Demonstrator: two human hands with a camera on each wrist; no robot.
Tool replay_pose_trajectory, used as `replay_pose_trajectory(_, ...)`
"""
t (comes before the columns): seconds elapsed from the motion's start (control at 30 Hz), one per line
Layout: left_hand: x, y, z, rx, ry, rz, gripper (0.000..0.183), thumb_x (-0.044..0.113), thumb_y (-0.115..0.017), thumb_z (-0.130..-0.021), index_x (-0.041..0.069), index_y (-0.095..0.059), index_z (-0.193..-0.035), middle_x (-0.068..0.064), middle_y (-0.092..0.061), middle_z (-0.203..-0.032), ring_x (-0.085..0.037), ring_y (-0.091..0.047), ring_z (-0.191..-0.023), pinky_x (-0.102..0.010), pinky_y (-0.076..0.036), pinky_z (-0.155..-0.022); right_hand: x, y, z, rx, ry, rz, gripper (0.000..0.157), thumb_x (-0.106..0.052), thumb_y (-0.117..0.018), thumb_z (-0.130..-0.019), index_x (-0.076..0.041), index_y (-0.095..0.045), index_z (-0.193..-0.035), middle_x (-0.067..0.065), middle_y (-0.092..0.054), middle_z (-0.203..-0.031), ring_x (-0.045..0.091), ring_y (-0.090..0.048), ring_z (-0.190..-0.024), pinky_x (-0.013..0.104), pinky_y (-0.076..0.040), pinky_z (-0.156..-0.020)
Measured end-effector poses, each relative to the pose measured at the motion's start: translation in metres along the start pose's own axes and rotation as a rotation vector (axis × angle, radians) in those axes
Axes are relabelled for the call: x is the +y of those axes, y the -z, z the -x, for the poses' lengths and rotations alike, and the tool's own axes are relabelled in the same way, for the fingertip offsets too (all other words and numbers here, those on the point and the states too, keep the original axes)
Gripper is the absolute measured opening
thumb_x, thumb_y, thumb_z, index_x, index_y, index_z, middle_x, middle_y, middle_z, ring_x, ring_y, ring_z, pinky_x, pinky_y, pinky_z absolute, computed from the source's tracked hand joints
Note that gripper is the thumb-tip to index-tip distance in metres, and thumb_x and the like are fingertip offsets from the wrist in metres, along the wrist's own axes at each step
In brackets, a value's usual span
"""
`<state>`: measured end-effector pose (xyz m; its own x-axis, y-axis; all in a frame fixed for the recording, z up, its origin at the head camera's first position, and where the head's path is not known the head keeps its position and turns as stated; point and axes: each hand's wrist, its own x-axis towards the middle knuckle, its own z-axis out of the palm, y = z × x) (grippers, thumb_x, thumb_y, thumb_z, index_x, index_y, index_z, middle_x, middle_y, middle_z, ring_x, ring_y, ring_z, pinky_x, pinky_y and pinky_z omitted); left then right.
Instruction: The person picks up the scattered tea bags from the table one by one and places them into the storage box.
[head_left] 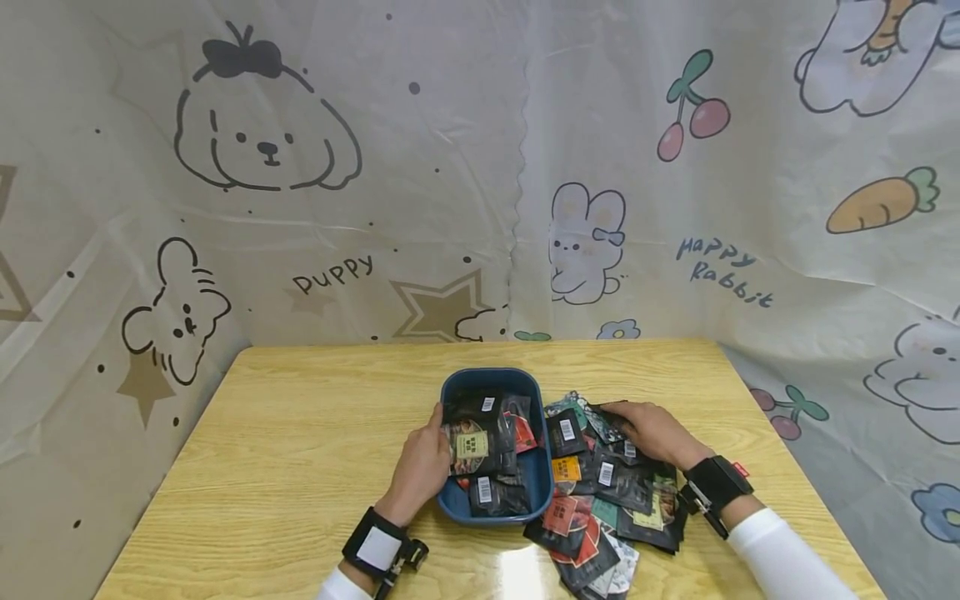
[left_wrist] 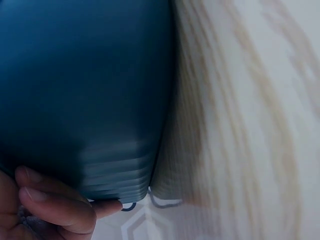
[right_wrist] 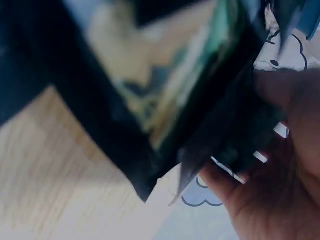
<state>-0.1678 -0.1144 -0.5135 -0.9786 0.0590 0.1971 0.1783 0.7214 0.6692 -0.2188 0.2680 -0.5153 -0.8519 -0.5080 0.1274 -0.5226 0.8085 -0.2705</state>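
My left hand [head_left: 423, 467] holds the left side of a dark blue plastic bin [head_left: 543, 500], with its fingers [left_wrist: 60, 205] at the outer wall in the left wrist view. Inside the bin lie several black food packets [head_left: 491, 450], some with barcodes or coloured labels. To the right, my right hand [head_left: 652, 429] is at the back of a loose pile of similar packets [head_left: 626, 483]. The right wrist view has a dark packet [right_wrist: 235, 125] pinched between thumb and fingers. Another packet [right_wrist: 160, 75] with a pale, green-edged picture is blurred close to that camera.
The bin and the pile stand side by side on a yellow wood-grain table [head_left: 300, 433]. Red-labelled packets [head_left: 570, 533] spread toward the table's front. A pale cartoon-print curtain [head_left: 420, 167] hangs behind the table and along its sides.
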Motion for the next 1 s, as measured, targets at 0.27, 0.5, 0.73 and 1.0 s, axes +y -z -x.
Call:
replay_pose_trajectory(0.27,-0.002,0.002,-0.001,0.013,0.004,0.011,0.048,0.006,-0.043,-0.097,-0.009,-0.037,-0.142,0.001,-0.039,-0.054,-0.010,-0.035,-0.040,-0.027,-0.030,-0.039,-0.018,0.033,-0.029,0.271,0.103,0.007,0.039,-0.010,-0.050,-0.099,-0.012,-0.053,-0.137,0.015,-0.066,-0.123,0.030,-0.065,-0.102,0.049,-0.053,-0.085)
replay_pose_trajectory(0.5,-0.003,0.004,-0.002,0.005,0.001,0.013,0.048,0.006,-0.043,-0.097,-0.008,-0.036,-0.143,0.003,-0.038,-0.054,-0.009,-0.033,-0.039,-0.026,-0.029,-0.038,-0.075,0.069,-0.065,0.223,0.217,-0.055,0.042,-0.022,-0.043,-0.103,-0.018,-0.044,-0.144,0.011,-0.060,-0.133,0.026,-0.060,-0.113,0.047,-0.051,-0.089)
replay_pose_trajectory(0.73,-0.004,0.006,-0.002,0.008,0.000,0.011,0.048,0.005,-0.043,-0.097,-0.009,-0.036,-0.143,0.002,-0.039,-0.055,-0.009,-0.034,-0.039,-0.026,-0.029,-0.038,-0.129,0.061,-0.108,0.159,0.417,-0.002,0.043,-0.019,-0.047,-0.101,-0.016,-0.045,-0.143,0.010,-0.057,-0.136,0.025,-0.056,-0.118,0.044,-0.048,-0.095)
replay_pose_trajectory(1.0,-0.003,0.002,0.000,-0.011,0.000,0.020,0.048,0.005,-0.042,-0.096,-0.010,-0.036,-0.142,0.001,-0.041,-0.055,-0.009,-0.035,-0.039,-0.027,-0.031,-0.038,-0.154,0.013,-0.127,0.030,0.499,0.061,0.043,-0.021,-0.049,-0.100,-0.012,-0.047,-0.142,0.013,-0.054,-0.139,0.026,-0.054,-0.121,0.043,-0.049,-0.095)
